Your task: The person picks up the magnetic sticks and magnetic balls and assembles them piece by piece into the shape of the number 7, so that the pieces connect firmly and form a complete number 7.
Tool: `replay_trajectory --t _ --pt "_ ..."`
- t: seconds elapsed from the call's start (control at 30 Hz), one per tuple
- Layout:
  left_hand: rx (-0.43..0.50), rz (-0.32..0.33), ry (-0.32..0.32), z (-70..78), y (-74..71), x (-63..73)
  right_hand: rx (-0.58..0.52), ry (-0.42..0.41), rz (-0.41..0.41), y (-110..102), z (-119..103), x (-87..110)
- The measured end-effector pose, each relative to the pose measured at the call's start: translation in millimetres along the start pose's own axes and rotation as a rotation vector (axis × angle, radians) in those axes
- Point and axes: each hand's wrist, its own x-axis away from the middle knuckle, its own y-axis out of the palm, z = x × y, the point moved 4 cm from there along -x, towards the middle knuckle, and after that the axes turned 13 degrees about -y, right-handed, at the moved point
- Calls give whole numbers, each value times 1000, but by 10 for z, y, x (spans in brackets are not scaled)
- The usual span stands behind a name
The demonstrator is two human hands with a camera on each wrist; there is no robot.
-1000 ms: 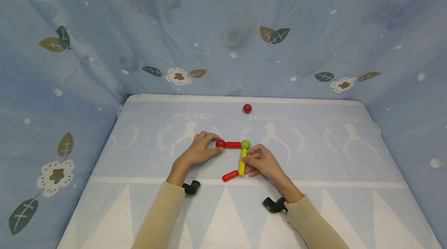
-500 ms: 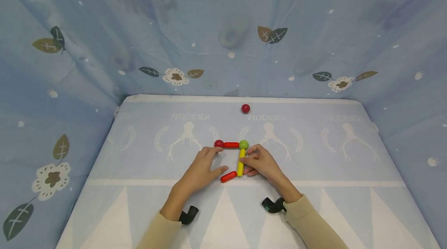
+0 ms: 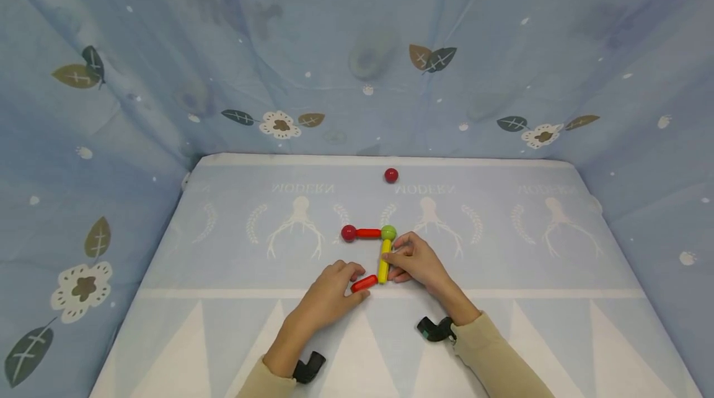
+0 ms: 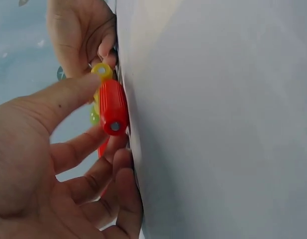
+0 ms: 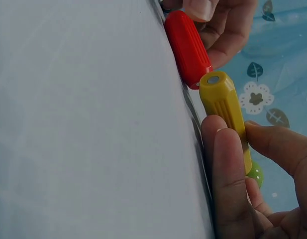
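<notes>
My right hand [image 3: 421,263] pinches a yellow magnetic rod [image 3: 383,266] between thumb and fingers, seen closer in the right wrist view. A green ball [image 3: 388,232] sits at the rod's far end, joined through a red rod [image 3: 369,233] to a red ball [image 3: 348,233]. Near the yellow rod's front end lies another red rod [image 3: 364,283], slanting left, with a metal disc in its tip. Around this red rod my left hand [image 3: 329,296] is spread, thumb on the near side and fingers on the far side. In the left wrist view the thumb reaches past the rod [image 4: 113,107].
A loose red ball [image 3: 391,175] rests near the back of the cloth-covered table [image 3: 502,230]. Patterned blue curtains [image 3: 334,44] rise behind and at both sides. Each wrist carries a small black camera [image 3: 309,367].
My left hand has left the red ball and come toward me, down to the loose red rod. The right hand stays at the yellow rod.
</notes>
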Motion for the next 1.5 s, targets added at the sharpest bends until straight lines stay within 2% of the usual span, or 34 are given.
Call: replay_trajectory --t 0.3,0.77,1.03,1.17,1.37,1.5 --pt "-59 20 2 21 42 -12 -1 -1 5 23 -25 6" --pt "-73 40 22 42 30 -24 -2 -5 15 0 -26 2" --pt "-68 49 -18 53 29 11 -8 -2 13 18 -16 5" --pt "-8 40 -45 70 17 54 -14 -1 15 19 -25 6" --pt "161 -53 -106 78 52 101 -13 4 20 9 -38 8" --pt "228 -102 -128 82 95 109 -15 8 16 12 -38 9"
